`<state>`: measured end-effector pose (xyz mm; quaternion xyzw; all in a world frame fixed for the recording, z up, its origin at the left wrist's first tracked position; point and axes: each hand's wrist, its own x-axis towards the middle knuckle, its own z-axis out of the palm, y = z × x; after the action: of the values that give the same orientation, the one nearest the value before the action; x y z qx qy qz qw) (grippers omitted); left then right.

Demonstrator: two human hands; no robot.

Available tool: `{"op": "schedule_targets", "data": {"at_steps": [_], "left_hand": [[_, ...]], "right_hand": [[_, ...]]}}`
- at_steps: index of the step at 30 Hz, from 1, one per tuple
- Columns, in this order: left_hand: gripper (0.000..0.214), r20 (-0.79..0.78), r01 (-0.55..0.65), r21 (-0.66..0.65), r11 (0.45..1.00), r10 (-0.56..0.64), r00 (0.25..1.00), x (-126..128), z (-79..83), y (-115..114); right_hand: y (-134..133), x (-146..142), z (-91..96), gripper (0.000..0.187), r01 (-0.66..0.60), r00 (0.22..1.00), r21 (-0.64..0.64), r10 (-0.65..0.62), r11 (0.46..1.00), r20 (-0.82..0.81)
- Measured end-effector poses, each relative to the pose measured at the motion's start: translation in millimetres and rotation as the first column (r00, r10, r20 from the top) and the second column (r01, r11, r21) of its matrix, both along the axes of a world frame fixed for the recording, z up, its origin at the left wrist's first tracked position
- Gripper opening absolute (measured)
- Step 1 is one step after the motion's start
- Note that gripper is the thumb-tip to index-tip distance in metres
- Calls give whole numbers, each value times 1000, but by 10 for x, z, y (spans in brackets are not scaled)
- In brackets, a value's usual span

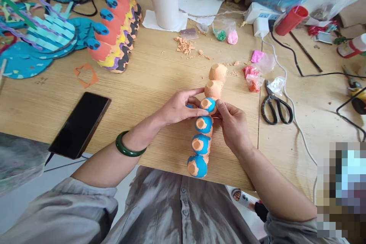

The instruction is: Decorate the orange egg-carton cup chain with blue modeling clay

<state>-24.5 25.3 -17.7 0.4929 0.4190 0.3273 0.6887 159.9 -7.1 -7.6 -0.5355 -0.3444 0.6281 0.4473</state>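
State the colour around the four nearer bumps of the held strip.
Blue, on an orange strip; head view.

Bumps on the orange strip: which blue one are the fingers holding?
The farthest blue bump, beside the plain orange bumps. The left hand and right hand both touch it; the other three sit nearer.

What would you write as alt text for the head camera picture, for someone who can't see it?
A person's left hand and right hand pinch a row of orange egg-carton cones, four coated in blue, on a wooden table. Black scissors lie to the right, a black phone to the left.
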Motion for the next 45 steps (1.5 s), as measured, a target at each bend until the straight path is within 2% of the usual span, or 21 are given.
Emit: {"op": "schedule_targets", "data": {"at_steps": [2,5,9,13,17,20,25,30,37,45], "left_hand": [[97,23,10,-39,999,-9,1000,-1,2,-4],[93,56,-37,-117,992,44,997,14,16,-12],[77,134,-93,-243,965,129,982,31,52,-10],[60,173,-63,-310,949,121,977,21,85,4],[40,266,62,-290,955,18,964,-9,93,22],[36,319,101,-257,961,-14,948,-25,87,32],[34,370,86,-254,963,15,929,-18,92,38],[44,383,-12,-270,963,118,916,-15,92,31],[47,368,-5,-290,957,116,923,-10,76,22],[44,372,-24,-271,962,128,919,-13,109,14]], "right_hand": [[5,0,-20,44,-5,1000,-6,5,1000,9],[13,-5,-21,42,-20,1000,-18,19,1000,-23],[10,-10,25,37,-77,992,-11,75,997,-98],[9,3,47,32,-132,981,16,133,991,-141],[38,39,49,33,-128,977,18,130,992,-167],[66,75,58,35,-129,981,31,133,991,-145],[91,95,71,34,-133,976,34,136,991,-172],[90,81,65,30,-139,964,10,137,990,-228],[112,112,22,32,-159,965,37,164,987,-207],[134,114,47,28,-190,940,51,197,980,-280]]}}
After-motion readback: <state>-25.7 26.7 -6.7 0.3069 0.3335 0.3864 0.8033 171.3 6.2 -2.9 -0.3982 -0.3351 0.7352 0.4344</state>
